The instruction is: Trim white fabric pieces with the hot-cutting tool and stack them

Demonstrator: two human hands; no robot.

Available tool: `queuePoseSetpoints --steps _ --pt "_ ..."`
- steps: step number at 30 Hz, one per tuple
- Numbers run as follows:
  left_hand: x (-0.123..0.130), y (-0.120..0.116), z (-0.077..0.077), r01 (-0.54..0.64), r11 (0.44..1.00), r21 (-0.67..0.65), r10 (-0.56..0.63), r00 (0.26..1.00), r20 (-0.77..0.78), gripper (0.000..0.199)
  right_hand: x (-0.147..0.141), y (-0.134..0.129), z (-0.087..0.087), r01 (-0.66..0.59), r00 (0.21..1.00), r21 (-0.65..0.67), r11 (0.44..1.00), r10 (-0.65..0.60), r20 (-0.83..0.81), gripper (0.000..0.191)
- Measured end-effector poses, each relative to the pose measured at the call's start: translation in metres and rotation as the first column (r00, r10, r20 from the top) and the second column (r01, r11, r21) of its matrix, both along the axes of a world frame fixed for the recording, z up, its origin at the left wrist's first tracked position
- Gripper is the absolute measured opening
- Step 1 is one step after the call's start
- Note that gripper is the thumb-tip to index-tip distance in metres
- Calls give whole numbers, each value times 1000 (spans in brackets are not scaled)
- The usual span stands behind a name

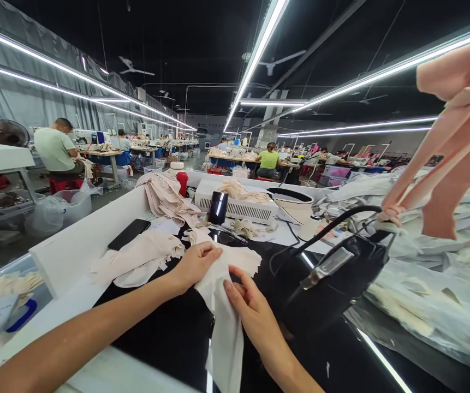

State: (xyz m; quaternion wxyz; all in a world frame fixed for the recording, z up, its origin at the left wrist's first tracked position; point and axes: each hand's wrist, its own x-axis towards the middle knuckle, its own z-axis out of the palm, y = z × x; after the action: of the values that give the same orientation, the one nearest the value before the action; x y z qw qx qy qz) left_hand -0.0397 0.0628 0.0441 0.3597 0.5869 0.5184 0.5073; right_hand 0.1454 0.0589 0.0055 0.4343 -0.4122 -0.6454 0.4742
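A pale cream cut fabric piece (226, 327) hangs down over the glossy black work surface (153, 333), its wider end with a ragged edge lying farther back. My left hand (200, 265) pinches this cloth near its upper left edge, thumb and fingers together. On the other side, my right hand (249, 300) has its thumb and index finger at the cloth's right edge, lower down. Left of the hands lies a folded stack of similar fabric pieces (144, 254). A dark cylinder (218, 207) stands beyond the cloth.
A black phone (129, 234) lies on the left. Behind are a white vented box (238, 204), a draped fabric pile (167, 194) and a red bottle (182, 183). A black machine with a metal plate (328, 267) stands right, pink fabric strips (451, 158) hanging above. Co-workers sit farther off.
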Motion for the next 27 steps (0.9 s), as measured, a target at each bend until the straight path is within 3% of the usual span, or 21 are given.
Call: queuePoseSetpoints --steps 3,7,11,19,23,27 --pt "-16 29 10 -92 995 28 93 994 -59 46 0 15 1 12 993 38 999 -16 118 70" --pt "-32 66 17 -198 980 -5 195 969 -152 29 4 42 13 106 981 111 988 -122 151 66" --pt "-41 88 14 -283 957 -60 264 939 -221 40 14 74 22 170 957 194 966 -209 200 59" --pt "-52 95 -5 -340 908 -245 271 922 -275 40 19 132 14 208 895 287 935 -301 330 40" --pt "-53 91 -14 -301 884 -356 225 944 -239 40 21 138 7 212 858 332 919 -338 387 33" --pt "-57 87 -14 -285 885 -369 224 954 -199 40 24 127 11 187 857 404 895 -350 379 27"
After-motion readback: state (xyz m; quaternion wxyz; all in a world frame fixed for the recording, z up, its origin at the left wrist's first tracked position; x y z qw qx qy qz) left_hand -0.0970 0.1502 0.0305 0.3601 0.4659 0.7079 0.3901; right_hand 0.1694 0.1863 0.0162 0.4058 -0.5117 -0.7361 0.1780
